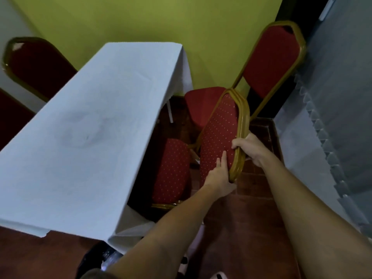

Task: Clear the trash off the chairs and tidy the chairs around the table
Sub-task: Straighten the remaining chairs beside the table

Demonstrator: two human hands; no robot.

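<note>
While gripped: dotted chair [218,133], seemingly bare.

White cloth [84,127] over table. Red backrest [219,135] with small pale dots, gold frame [242,125]; same dotted red on seat [171,170]. Plain red on far chair [269,61]. Yellow-green wall [161,19]. Reddish-brown floor [241,218].

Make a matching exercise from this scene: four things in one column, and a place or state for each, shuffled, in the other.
Things
1. dotted chair
2. plain red chair
3. tablecloth
4. right hand

Places or states
A. draped white over the table
B. stands by the green wall, untouched
C. its seat partly under the table, backrest gripped
D. wraps the gold top rail of a backrest

Pairs: 1-C, 2-B, 3-A, 4-D
</note>
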